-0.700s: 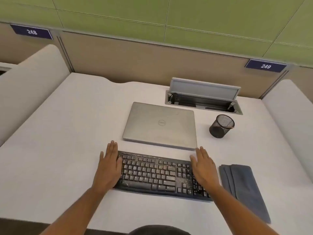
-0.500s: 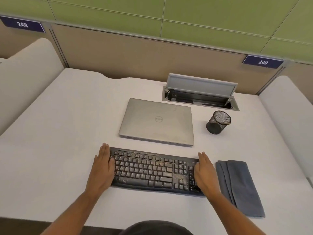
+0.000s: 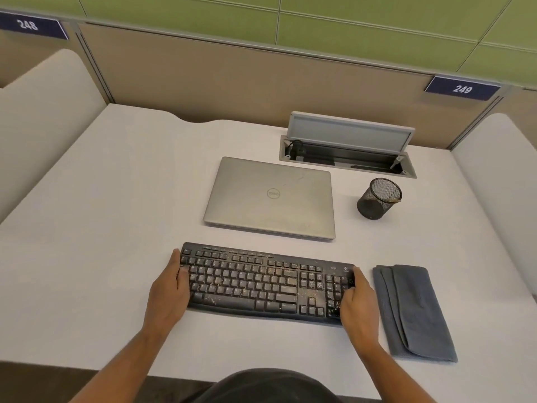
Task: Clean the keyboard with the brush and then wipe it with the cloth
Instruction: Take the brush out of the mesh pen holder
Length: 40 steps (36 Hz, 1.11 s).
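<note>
A black keyboard (image 3: 247,283), its keys speckled with crumbs and dust, lies on the white desk (image 3: 101,228) in front of me. My left hand (image 3: 167,292) holds its left end, with the thumb on the keys and the fingers along the edge. At the right end, my right hand (image 3: 359,306) grips the keyboard the same way. A folded grey cloth (image 3: 415,312) lies flat just right of the keyboard. Behind it a black mesh cup (image 3: 377,199) shows a thin brownish tip at its rim; I cannot tell whether that is the brush.
A shut silver laptop (image 3: 270,199) lies right behind the keyboard. Further back, a cable box (image 3: 348,152) is sunk in the desk with its lid raised. Padded dividers stand at both sides, and a partition wall runs along the back.
Both hands lay flat on top of the keyboard's ends; they have slid outward and now clasp its left and right edges. The view has tilted down slightly.
</note>
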Each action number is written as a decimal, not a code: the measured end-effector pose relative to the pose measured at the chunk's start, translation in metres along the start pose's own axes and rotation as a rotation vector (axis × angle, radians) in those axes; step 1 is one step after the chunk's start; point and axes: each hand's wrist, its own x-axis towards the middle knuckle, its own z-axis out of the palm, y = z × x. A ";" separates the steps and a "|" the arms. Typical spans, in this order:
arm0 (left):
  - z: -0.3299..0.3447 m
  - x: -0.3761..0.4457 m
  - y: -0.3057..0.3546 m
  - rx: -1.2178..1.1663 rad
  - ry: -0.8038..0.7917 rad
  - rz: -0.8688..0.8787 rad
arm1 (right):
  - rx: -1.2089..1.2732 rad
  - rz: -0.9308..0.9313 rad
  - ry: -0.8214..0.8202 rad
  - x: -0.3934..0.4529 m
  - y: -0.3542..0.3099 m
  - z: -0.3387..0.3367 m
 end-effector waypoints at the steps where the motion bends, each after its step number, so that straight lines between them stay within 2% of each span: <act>1: 0.001 0.000 -0.001 0.000 -0.001 -0.001 | -0.004 0.005 0.000 0.000 0.000 0.001; 14: 0.005 0.004 0.005 0.101 0.037 0.049 | -0.001 -0.031 0.004 0.000 0.005 0.001; 18: 0.017 0.013 0.018 0.193 0.049 0.168 | 0.017 -0.041 0.049 0.005 0.001 -0.003; 30: 0.083 0.047 0.084 0.274 -0.146 0.437 | 0.042 0.029 0.069 0.043 -0.006 -0.018; 40: 0.137 0.069 0.143 0.413 -0.245 0.684 | 0.148 0.051 0.198 0.092 -0.024 -0.042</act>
